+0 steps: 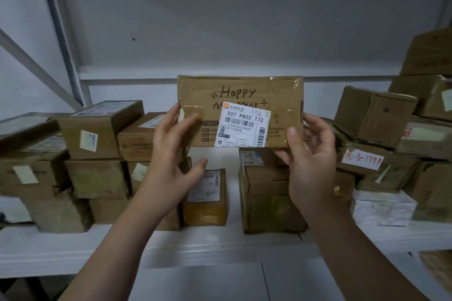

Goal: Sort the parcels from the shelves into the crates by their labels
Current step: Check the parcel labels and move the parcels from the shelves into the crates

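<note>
One parcel (244, 90) — right hand (310, 156) grips it, left hand (171, 154) touches it, fingers (174, 112) straight.

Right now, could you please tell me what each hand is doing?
Left hand: open, fingertips touching the parcel at its left end.
Right hand: gripping the parcel's right end.

One box (239, 95) up front, one shelf (220, 247) stacked behind it.
Two hands are on it, one left hand (171, 154) and one right hand (310, 161), and it carries one white label (244, 127). On the shelf I count nine brown boxes (97, 134) left of it, about nine more overlapping on the right, and one white parcel (384, 208).
</note>
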Motion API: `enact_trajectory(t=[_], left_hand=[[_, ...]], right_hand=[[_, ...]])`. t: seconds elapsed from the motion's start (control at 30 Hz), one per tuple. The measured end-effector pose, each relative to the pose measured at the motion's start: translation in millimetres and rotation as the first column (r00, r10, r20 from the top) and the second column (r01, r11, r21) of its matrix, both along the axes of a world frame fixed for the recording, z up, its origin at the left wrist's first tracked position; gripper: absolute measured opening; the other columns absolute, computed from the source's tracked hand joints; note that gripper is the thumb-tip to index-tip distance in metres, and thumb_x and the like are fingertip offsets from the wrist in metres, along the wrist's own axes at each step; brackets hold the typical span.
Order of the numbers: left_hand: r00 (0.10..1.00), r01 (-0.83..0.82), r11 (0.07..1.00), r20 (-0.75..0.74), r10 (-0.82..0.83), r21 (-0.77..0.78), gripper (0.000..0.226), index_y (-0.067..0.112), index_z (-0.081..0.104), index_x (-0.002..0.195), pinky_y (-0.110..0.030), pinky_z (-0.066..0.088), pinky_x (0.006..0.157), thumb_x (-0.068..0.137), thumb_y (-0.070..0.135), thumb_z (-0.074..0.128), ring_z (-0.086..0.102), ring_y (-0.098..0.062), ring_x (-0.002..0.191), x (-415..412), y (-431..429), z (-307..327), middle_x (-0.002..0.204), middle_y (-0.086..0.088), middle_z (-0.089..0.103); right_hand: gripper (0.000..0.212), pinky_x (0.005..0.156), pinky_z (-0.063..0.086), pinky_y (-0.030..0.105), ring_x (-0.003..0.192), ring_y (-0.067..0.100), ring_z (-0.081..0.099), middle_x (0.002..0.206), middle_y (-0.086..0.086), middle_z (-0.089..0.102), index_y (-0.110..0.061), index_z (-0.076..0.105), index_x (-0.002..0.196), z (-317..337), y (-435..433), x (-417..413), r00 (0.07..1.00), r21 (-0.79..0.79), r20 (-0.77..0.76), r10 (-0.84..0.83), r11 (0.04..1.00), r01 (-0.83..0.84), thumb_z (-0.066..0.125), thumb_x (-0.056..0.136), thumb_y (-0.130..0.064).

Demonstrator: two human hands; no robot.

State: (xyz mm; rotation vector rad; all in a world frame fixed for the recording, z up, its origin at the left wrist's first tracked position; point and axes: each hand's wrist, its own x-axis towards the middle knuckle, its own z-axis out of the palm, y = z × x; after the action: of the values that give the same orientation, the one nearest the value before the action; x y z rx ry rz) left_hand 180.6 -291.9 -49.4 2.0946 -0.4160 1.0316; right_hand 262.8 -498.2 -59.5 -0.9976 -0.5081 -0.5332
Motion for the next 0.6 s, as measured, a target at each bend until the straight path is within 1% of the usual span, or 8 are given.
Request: enact_trajectory(t=[0.07, 0.17, 0.2, 0.3, 0.43, 0.5, 0.57, 0.6], left_hand=[[0.996, -0.065, 0.992, 0.070, 0.058, 0.108, 0.074, 0.041, 0.037, 0.131, -0.018, 0.026, 0.113, 0.079, -0.003, 0.068, 0.015, 0.007, 0.140, 0, 8, 3, 0.149, 0.024, 0.008], [0.969, -0.152, 0.986, 0.205, 0.137, 0.061, 0.061, 0.029, 0.045, 0.126, -0.032, 0.034, 0.111, 0.081, -0.005, 0.066, 0.024, 0.001, 0.138, 1, 18, 8, 0.148, 0.013, 0.022], [0.964, -0.149, 0.988, 0.229, 0.135, 0.046, 0.059, 0.027, 0.046, 0.125, -0.035, 0.037, 0.109, 0.080, -0.005, 0.066, 0.026, 0.004, 0.137, 1, 22, 9, 0.148, 0.009, 0.026], [0.958, -0.124, 0.991, 0.266, 0.107, 0.050, 0.054, 0.022, 0.048, 0.123, -0.035, 0.040, 0.107, 0.080, -0.005, 0.066, 0.029, 0.007, 0.134, -1, 31, 13, 0.145, 0.004, 0.032], [0.941, -0.148, 0.975, 0.327, 0.087, 0.164, 0.050, 0.020, 0.046, 0.130, -0.022, 0.028, 0.112, 0.083, 0.019, 0.062, 0.028, 0.004, 0.135, -3, 38, 20, 0.143, 0.000, 0.035], [0.925, -0.179, 0.966, 0.367, 0.099, 0.189, 0.048, 0.019, 0.047, 0.130, -0.017, 0.027, 0.110, 0.085, 0.017, 0.065, 0.036, -0.003, 0.130, -3, 41, 23, 0.139, 0.003, 0.041], [0.913, -0.194, 0.976, 0.382, 0.145, 0.094, 0.054, 0.026, 0.048, 0.128, -0.018, 0.035, 0.104, 0.082, 0.004, 0.066, 0.046, -0.009, 0.119, -3, 40, 28, 0.129, 0.012, 0.049], [0.914, -0.187, 0.982, 0.372, 0.165, 0.022, 0.059, 0.032, 0.047, 0.127, -0.022, 0.040, 0.100, 0.081, 0.002, 0.067, 0.050, -0.011, 0.113, -3, 39, 32, 0.122, 0.017, 0.052]], right_hand=[[0.029, 0.068, 0.058, 0.029, 0.100, 0.012, 0.068, 0.101, -0.017, 0.067, -0.024, 0.052, 0.116, 5, 4, -3, 1.000, 0.010, 0.009, -0.008, 1.000, 0.007, 0.057, 0.093, -0.006], [0.030, 0.068, 0.058, 0.030, 0.101, 0.014, 0.068, 0.110, -0.007, 0.062, -0.024, 0.051, 0.116, 12, 9, -10, 1.000, 0.013, 0.025, -0.011, 1.000, 0.011, 0.057, 0.093, -0.005], [0.031, 0.068, 0.058, 0.029, 0.101, 0.015, 0.068, 0.113, -0.004, 0.060, -0.024, 0.051, 0.116, 14, 11, -13, 0.999, 0.011, 0.033, -0.020, 1.000, 0.019, 0.056, 0.093, -0.005], [0.032, 0.068, 0.058, 0.028, 0.101, 0.015, 0.068, 0.114, -0.007, 0.060, -0.025, 0.050, 0.117, 20, 14, -20, 0.997, -0.008, 0.075, -0.031, 0.999, 0.032, 0.055, 0.093, -0.004], [0.034, 0.065, 0.058, 0.028, 0.098, 0.011, 0.069, 0.107, -0.020, 0.066, -0.025, 0.054, 0.123, 28, 14, -25, 0.997, -0.031, 0.071, -0.027, 0.999, 0.029, 0.053, 0.095, -0.006], [0.028, 0.064, 0.058, 0.029, 0.096, 0.015, 0.069, 0.107, -0.010, 0.070, -0.022, 0.060, 0.121, 33, 13, -25, 0.999, -0.011, 0.038, 0.001, 1.000, -0.001, 0.053, 0.095, -0.015], [0.029, 0.073, 0.056, 0.030, 0.101, 0.015, 0.067, 0.112, -0.003, 0.067, -0.025, 0.064, 0.117, 38, 12, -24, 0.999, -0.026, 0.008, 0.043, 0.999, -0.043, 0.054, 0.091, -0.034], [0.036, 0.080, 0.055, 0.031, 0.105, 0.014, 0.064, 0.115, -0.002, 0.066, -0.028, 0.063, 0.116, 41, 12, -25, 0.999, -0.059, 0.000, 0.048, 0.997, -0.048, 0.053, 0.087, -0.047]])
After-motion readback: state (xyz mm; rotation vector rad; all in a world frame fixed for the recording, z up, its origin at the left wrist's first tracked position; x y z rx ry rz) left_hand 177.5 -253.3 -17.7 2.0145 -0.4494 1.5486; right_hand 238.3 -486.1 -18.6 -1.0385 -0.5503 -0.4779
